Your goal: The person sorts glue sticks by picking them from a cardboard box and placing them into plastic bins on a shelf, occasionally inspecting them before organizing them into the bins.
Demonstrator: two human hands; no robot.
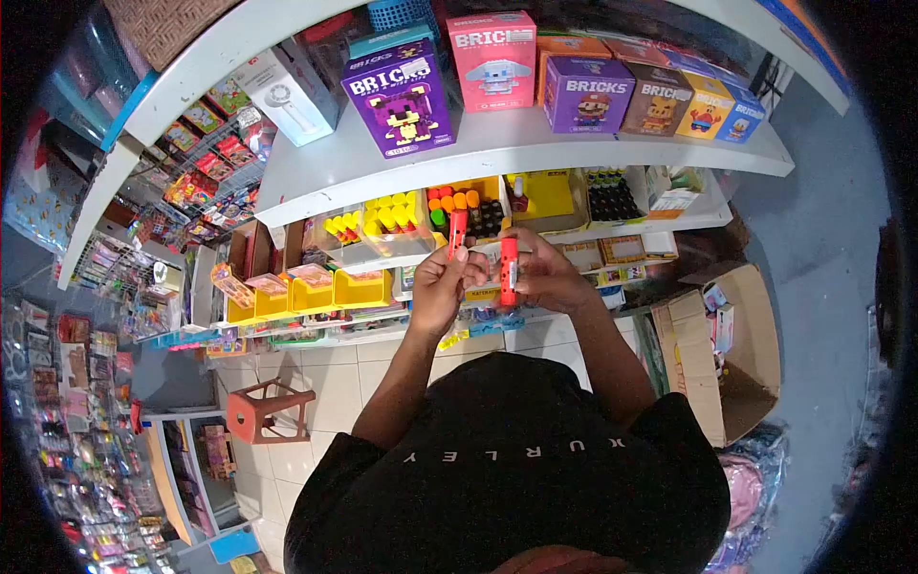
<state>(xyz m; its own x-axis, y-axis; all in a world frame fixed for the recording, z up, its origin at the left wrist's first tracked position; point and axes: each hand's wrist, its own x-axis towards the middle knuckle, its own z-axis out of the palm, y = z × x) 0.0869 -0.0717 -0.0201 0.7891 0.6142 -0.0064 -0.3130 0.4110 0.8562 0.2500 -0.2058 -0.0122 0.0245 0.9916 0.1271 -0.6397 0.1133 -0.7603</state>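
Now, left hand (442, 295): raised before the shelves, thumb and fingers clamped on the lower end of a red dark-spotted tube (459, 230), and it's pointing almost straight up
Right hand (553, 275): just beside it, thumb and fingers clamped on the sides of a second red tube (506, 273), this one with a pale sticker showing
Behind the tubes: yellow-capped containers (390, 212) to the left, orange caps (459, 200) nearer, dark bottles (612, 201) over to the right
Upper shelf (507, 143): BRICKS boxes in a row, purple (399, 105) and pink (491, 62) among them
Floor (335, 392): reddish stool (256, 413) at left, open cardboard box (690, 364) well right
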